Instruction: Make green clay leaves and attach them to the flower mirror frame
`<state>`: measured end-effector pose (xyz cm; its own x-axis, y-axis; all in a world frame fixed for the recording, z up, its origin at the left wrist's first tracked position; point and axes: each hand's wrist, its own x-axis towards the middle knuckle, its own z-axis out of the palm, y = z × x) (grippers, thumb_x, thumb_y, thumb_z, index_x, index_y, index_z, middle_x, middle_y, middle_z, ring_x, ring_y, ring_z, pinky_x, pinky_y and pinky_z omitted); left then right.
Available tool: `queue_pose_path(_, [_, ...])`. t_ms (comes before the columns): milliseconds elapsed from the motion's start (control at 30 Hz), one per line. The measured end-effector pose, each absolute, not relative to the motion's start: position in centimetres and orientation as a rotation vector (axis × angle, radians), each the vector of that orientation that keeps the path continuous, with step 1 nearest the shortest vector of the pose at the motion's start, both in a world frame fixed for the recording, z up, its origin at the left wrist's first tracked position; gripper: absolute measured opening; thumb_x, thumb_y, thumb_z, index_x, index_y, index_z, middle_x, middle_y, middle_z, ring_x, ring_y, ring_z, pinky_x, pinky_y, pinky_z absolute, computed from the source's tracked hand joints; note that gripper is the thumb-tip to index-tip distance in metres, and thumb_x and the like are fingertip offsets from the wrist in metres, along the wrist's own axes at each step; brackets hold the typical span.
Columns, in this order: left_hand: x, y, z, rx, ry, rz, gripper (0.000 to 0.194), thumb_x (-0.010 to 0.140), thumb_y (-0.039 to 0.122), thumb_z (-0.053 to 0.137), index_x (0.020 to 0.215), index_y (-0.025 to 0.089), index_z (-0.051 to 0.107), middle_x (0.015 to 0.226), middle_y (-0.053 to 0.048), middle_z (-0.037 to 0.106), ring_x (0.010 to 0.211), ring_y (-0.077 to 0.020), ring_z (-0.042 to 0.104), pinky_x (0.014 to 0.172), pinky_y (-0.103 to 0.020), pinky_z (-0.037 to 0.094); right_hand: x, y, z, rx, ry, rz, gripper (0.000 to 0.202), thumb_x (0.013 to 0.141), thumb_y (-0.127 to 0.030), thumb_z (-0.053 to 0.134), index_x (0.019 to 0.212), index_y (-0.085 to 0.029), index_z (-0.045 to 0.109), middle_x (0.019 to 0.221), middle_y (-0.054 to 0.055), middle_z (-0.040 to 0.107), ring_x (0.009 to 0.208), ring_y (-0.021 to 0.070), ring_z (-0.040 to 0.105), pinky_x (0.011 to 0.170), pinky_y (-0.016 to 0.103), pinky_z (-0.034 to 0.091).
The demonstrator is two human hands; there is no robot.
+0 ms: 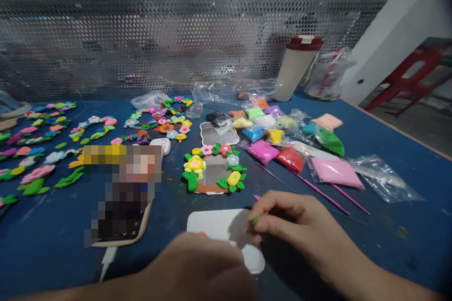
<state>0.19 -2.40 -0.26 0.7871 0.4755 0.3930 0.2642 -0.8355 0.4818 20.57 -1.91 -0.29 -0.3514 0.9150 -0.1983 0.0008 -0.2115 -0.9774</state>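
Observation:
My right hand [286, 221] pinches a small piece of green clay [256, 220] between thumb and fingertips, just over the right edge of a white board [219, 218]. My left hand [212, 268] is blurred in front of the board's lower part; its fingers are curled, and whatever they hold is hidden. A bit of orange-red clay [202, 233] shows on the board beside my left hand. Behind the board lies a mirror [216, 171] framed with clay flowers, green leaves and a brown strip.
Packets of coloured clay [263, 151] and pink sticks [323, 194] lie at the right. A phone [130, 197] with a cable and several clay wreaths [93, 128] are at the left. A tumbler [296, 68] stands behind, before a perforated metal panel [141, 33].

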Motion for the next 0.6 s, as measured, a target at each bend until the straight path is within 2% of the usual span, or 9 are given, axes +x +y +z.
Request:
queue_pose_path(67, [0.1,-1.7,1.2,2.561,0.649,0.778,0.009,0.094,0.029,0.048,0.097,0.022,0.053,0.077,0.001,0.066,0.066,-0.0105,0.062,0.058,-0.017,0.043,20.3,-1.9,-0.4,-1.015,-1.134,1.859,0.011,0.077,-0.025,0.070,0.073,-0.015,0.067,0.064,0.000,0.068,0.062,0.0099,0.063,0.062,0.020,0.046])
queue_pose_path(133, [0.3,-1.1,1.9,2.591,0.850,0.848,0.011,0.090,0.034,0.056,0.097,0.026,0.055,0.080,0.003,0.064,0.065,-0.0095,0.062,0.055,-0.016,0.044,20.2,-2.0,-0.6,-0.952,-1.046,1.947,0.013,0.077,-0.026,0.071,0.075,-0.014,0.068,0.066,0.000,0.068,0.062,0.0088,0.061,0.062,0.020,0.045])
queue_pose_path(267, [1.0,-0.5,1.3,2.700,0.959,0.907,0.025,0.091,0.046,0.048,0.101,0.027,0.061,0.086,-0.001,0.062,0.065,-0.0121,0.062,0.052,-0.019,0.045,20.0,-2.0,-0.7,-1.006,-1.008,1.987,0.013,0.071,-0.024,0.074,0.069,-0.014,0.067,0.055,-0.003,0.061,0.050,0.0062,0.051,0.052,0.018,0.039])
queue_pose_path(333, [1.2,-0.3,1.0,2.789,0.924,0.868,0.027,0.092,0.044,0.046,0.097,0.025,0.064,0.085,-0.002,0.062,0.067,-0.0135,0.062,0.052,-0.019,0.046,19.8,-1.9,-0.6,-1.053,-1.037,1.945,0.011,0.068,-0.021,0.074,0.064,-0.014,0.067,0.050,-0.006,0.055,0.047,0.0053,0.045,0.050,0.018,0.034])
queue_pose_path(433, [1.1,0.0,1.2,2.894,0.926,0.884,0.026,0.094,0.037,0.045,0.089,0.023,0.067,0.078,-0.001,0.061,0.067,-0.0144,0.061,0.051,-0.020,0.045,19.6,-1.8,-0.4,-1.091,-1.043,1.890,0.010,0.067,-0.022,0.076,0.065,-0.013,0.070,0.055,-0.004,0.057,0.052,0.0060,0.045,0.053,0.019,0.032])
queue_pose_path(500, [0.9,0.2,1.4,2.906,0.936,0.924,0.024,0.093,0.033,0.047,0.086,0.023,0.068,0.077,-0.001,0.061,0.067,-0.0143,0.060,0.050,-0.020,0.043,19.6,-1.8,-0.4,-1.066,-1.009,1.910,0.016,0.069,-0.027,0.076,0.066,-0.013,0.070,0.057,-0.004,0.056,0.053,0.0060,0.043,0.053,0.019,0.030])
queue_pose_path(600, [0.6,0.4,1.5,2.867,0.922,0.941,0.017,0.091,0.031,0.052,0.090,0.025,0.068,0.083,-0.001,0.062,0.072,-0.0147,0.061,0.056,-0.022,0.046,19.8,-1.9,-0.6,-0.951,-0.952,2.003,0.025,0.081,-0.032,0.067,0.065,-0.012,0.066,0.053,-0.005,0.048,0.052,0.0061,0.038,0.052,0.019,0.027])
